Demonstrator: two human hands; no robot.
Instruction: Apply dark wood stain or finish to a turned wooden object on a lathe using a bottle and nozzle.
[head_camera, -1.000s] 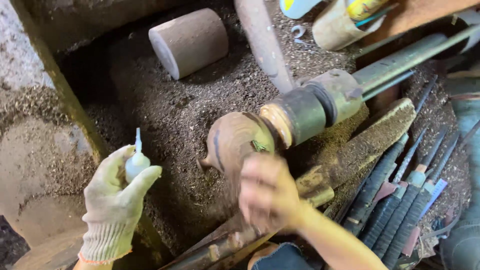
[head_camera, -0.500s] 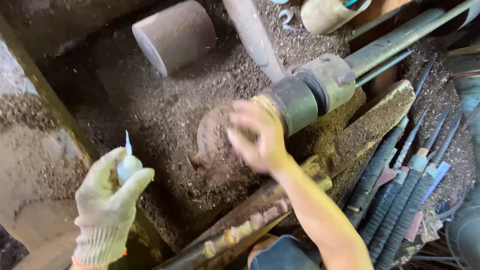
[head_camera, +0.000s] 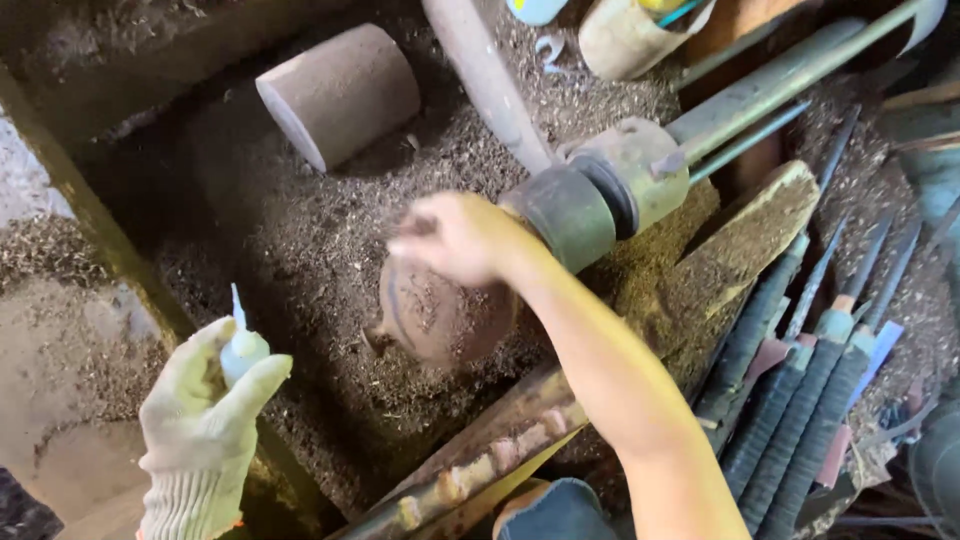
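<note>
Gloved left hand (head_camera: 205, 420) grips a small white bottle (head_camera: 240, 350), nozzle up; bare right hand (head_camera: 455, 238) hovers blurred over the round brown workpiece (head_camera: 435, 315), grip impossible to tell

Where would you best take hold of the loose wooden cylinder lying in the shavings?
Probably around the wooden cylinder's round side, coming down from above, fingers across its width. It lies on its side in the shavings, flat pale end face toward the lower left, with nothing on top.

I have just one view, from the head camera, looking steeply down and close in on my hands. My gloved left hand (head_camera: 205, 420) sits lower left, my bare right hand (head_camera: 455, 238) mid-frame above it.
</note>
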